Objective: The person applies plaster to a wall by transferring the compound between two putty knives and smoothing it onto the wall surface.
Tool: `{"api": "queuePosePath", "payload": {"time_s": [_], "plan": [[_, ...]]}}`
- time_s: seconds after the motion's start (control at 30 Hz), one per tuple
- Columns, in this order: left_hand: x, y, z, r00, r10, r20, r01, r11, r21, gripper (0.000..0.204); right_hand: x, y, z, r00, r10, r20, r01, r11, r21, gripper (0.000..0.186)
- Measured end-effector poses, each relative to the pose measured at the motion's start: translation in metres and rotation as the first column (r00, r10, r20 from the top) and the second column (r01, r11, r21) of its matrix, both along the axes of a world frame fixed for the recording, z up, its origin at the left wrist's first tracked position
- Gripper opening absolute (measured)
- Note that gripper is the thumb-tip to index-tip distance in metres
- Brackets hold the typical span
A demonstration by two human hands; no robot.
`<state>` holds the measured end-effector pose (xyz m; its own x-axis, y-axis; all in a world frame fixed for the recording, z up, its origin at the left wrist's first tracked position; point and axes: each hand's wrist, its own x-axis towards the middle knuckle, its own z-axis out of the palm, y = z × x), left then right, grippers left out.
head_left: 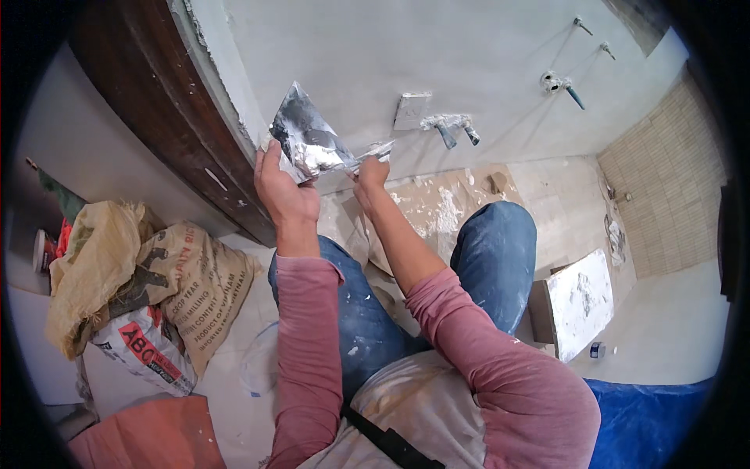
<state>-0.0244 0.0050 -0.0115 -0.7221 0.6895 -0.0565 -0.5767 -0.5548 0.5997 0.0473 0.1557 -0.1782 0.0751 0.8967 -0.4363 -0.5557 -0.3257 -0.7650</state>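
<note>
My left hand (287,190) is closed on the lower left edge of a shiny metal plate (305,129) smeared with white plaster. The plate is tilted, one corner pointing up, in front of the grey wall near the dark wooden door frame. My right hand (371,178) is closed around a putty knife (378,150), whose metal end shows above the fingers. This tool lies close to the right corner of the plate; whether they touch, I cannot tell. Its handle is mostly hidden in my fist.
A dark wooden door frame (168,94) rises at the left. Sacks (207,289) lean beside it. Pipe stubs (445,134) and a white wall box (412,111) project from the wall. Plaster-spotted cardboard (426,207) covers floor ahead. A white-topped box (580,303) stands right, near a blue tarp (648,422).
</note>
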Motion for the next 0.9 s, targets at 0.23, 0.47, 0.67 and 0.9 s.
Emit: {"api": "queuePosePath", "payload": {"time_s": [0.23, 0.47, 0.67, 0.9], "plan": [[0.007, 0.007, 0.01, 0.999, -0.035, -0.031, 0.037, 0.997, 0.067, 0.033, -0.003, 0.056, 0.006, 0.934, -0.01, -0.356, -0.044, 0.989, -0.143, 0.06], [0.003, 0.001, 0.004, 0.999, 0.041, 0.024, -0.042, 0.998, 0.038, 0.031, -0.051, 0.046, 0.109, 0.983, 0.177, 0.048, -0.174, 0.983, -0.057, 0.057], [-0.001, 0.001, -0.001, 0.995, 0.07, 0.066, -0.074, 0.996, 0.052, 0.031, -0.059, 0.015, 0.224, 0.99, 0.03, -0.139, -0.047, 0.992, -0.121, 0.052], [-0.008, 0.0, -0.002, 0.997, 0.036, 0.063, -0.043, 0.993, 0.11, 0.03, -0.011, -0.026, 0.166, 0.925, 0.306, -0.225, -0.221, 0.915, 0.338, 0.049]]}}
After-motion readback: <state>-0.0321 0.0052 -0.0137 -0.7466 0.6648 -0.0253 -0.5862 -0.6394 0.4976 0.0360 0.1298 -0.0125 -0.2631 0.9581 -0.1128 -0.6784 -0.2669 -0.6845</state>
